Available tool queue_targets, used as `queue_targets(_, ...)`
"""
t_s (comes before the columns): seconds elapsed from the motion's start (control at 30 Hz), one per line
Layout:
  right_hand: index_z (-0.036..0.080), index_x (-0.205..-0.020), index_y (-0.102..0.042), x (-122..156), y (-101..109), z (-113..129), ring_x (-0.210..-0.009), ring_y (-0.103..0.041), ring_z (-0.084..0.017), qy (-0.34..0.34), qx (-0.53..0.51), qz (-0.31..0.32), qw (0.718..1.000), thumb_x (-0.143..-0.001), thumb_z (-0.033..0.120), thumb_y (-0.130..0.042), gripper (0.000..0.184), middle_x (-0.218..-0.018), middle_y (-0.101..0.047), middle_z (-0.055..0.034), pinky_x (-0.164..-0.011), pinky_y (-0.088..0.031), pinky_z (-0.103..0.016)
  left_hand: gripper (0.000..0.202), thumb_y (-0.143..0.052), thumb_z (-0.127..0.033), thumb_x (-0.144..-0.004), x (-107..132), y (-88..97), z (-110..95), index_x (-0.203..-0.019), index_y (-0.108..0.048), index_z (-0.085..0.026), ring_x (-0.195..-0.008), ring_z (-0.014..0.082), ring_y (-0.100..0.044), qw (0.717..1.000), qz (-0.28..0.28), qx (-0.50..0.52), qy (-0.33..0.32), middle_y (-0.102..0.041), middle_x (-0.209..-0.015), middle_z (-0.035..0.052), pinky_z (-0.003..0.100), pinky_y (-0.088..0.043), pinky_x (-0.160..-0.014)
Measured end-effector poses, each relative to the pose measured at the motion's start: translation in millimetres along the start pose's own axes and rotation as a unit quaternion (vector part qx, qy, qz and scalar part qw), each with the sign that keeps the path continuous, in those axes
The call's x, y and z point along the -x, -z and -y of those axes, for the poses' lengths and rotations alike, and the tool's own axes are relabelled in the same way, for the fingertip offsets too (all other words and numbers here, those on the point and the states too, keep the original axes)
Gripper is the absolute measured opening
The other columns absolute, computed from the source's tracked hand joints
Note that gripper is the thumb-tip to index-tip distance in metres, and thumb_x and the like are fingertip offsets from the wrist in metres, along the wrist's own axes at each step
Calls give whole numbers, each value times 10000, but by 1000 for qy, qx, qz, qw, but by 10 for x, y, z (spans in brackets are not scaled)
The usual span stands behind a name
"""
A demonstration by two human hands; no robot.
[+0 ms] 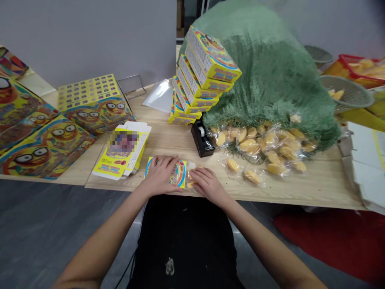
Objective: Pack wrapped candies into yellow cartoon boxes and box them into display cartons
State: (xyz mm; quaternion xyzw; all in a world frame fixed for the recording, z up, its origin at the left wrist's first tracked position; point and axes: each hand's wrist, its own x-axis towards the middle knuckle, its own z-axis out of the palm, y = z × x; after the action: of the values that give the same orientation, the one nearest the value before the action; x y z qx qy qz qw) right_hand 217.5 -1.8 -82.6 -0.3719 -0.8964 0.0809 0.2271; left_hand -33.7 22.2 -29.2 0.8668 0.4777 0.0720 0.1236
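A small yellow and blue printed carton lies on its side at the table's front edge. My left hand grips it from above, fingers over the top and thumb along the near side. At the carton's right end, my right hand has its fingers together on yellow pieces in clear wrappers, partly hidden beneath them. How far these pieces sit inside the carton I cannot tell. More wrapped yellow pieces spill from a green mesh sack to the right.
A black tape dispenser stands behind my hands, near a leaning stack of yellow cartons. Flattened cartons lie to the left beside large display boxes. Grey baskets and a white box are at the right.
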Motion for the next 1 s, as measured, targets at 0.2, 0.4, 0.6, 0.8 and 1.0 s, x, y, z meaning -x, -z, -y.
queue_targets(0.2,178,-1202,-575,-302,-170,170,-1182,-525,-278,-125,-42,-66,989,-903,253,-540,310,-1216,-636,-124,-1004,-401,-483,1077,-661,-781,-552,-53,-8,3,-1395,-380,-172,-1232,357,-426,1000,-11,26,-8,-483,-1341,165,536,-190,-1079)
queue_targets(0.4,150,-1162,-595,-288,114,223,-1074,-583,-320,-370,-282,-46,884,-790,404,-635,451,-1168,-606,-175,-958,-461,-550,1094,-662,-796,-532,-35,-42,24,-1384,-389,-167,-1235,352,-428,999,-13,31,-7,-486,-1348,169,527,-181,-1086)
queue_targets(0.6,152,-1076,-609,-380,331,175,-908,-687,-196,-500,-678,1,539,-825,242,-559,272,-1087,-678,-116,-948,-509,-403,1038,-661,-762,-572,-40,-50,52,-1377,-392,-166,-1235,362,-430,1000,-17,23,-13,-495,-1333,176,546,-198,-1076)
queue_targets(0.8,152,-976,-598,-712,-15,166,-912,-687,-201,-393,-767,107,496,-856,290,-521,198,-944,-713,-101,-913,-515,-403,996,-682,-713,-589,-92,-68,34,-1379,-385,-184,-1238,368,-427,999,-7,1,-31,-499,-1331,170,569,-212,-1075)
queue_targets(1.0,174,-1060,-604,-629,112,203,-880,-678,-193,-387,-707,84,585,-869,309,-494,258,-966,-702,-70,-837,-547,-386,1007,-695,-705,-589,-57,22,92,-1391,-380,-185,-1273,399,-406,999,4,-11,-35,-473,-1368,185,619,-219,-1078)
